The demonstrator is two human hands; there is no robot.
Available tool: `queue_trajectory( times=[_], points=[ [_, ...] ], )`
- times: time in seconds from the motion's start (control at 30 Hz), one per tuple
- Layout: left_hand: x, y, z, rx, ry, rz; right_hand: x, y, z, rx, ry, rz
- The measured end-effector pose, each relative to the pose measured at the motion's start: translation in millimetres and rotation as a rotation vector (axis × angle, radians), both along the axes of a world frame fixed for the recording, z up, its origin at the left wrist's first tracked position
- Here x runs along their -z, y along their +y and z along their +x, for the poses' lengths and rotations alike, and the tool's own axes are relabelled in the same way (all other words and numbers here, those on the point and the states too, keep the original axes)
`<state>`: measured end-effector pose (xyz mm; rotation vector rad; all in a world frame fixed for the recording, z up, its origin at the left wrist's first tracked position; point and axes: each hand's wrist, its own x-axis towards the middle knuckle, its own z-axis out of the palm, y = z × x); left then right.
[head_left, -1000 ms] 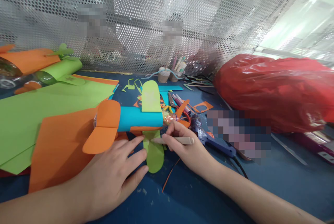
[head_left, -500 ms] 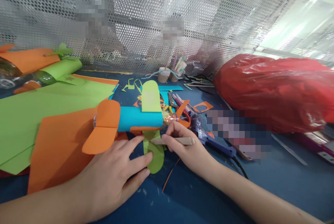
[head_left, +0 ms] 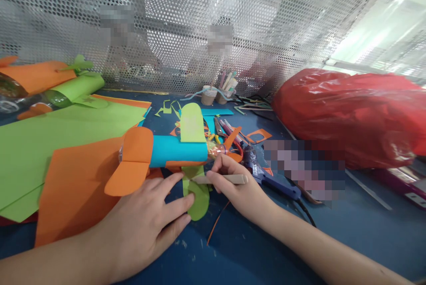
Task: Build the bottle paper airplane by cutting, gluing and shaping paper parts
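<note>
A plastic bottle wrapped in blue paper [head_left: 173,151] lies on its side, dressed as an aeroplane. An orange tail piece [head_left: 133,147] is at its left end and an orange propeller [head_left: 234,136] at its neck. One green wing [head_left: 192,123] points away from me; the nearer green wing [head_left: 199,201] lies towards me. My left hand [head_left: 158,207] rests with fingers spread, its fingertips on the nearer wing. Between thumb and fingers of my right hand [head_left: 238,183] is a pale marker [head_left: 229,179], its tip at that wing.
A blue glue gun [head_left: 276,184] and scissors [head_left: 219,130] lie among paper scraps to the right. Green sheets [head_left: 76,127] and an orange sheet [head_left: 76,183] cover the left. Behind stand cups of pens [head_left: 209,95]; a red plastic bag [head_left: 346,116] bulges at right.
</note>
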<state>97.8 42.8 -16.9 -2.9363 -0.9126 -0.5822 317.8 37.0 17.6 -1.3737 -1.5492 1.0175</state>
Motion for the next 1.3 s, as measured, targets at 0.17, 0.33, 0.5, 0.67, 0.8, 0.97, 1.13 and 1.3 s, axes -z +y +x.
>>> queue_trajectory(
  times=[0.17, 0.33, 0.5, 0.67, 0.8, 0.97, 1.13, 1.3],
  points=[
    [1.5, 0.9, 0.1, -0.012, -0.011, 0.005, 0.4, 0.7, 0.4, -0.007, 0.0, 0.003],
    [1.8, -0.3, -0.8, 0.0, -0.016, 0.02, 1.0, 0.2, -0.3, -0.009, 0.01, -0.004],
    [2.6, -1.2, -1.2, 0.006, -0.018, 0.045, 3.3, 0.4, 0.2, -0.042, 0.014, 0.007],
    [1.8, 0.5, -0.1, 0.005, -0.015, 0.051, 6.2, 1.4, 1.7, 0.0, -0.014, 0.021],
    [1.2, 0.0, 0.0, 0.002, -0.01, 0.044, 4.9, 0.1, 1.7, 0.008, -0.003, 0.013],
    [2.3, -0.9, -0.4, -0.01, -0.018, 0.03, 2.7, 0.9, 2.6, 0.099, 0.181, -0.01],
    [3.1, -0.1, -1.2, -0.02, -0.01, 0.031, 0.3, 1.1, 3.2, 0.107, 0.279, -0.046],
    [1.0, -0.4, -0.8, -0.004, -0.016, 0.036, -3.4, -1.0, 4.6, 0.045, 0.146, -0.058]
  ],
)
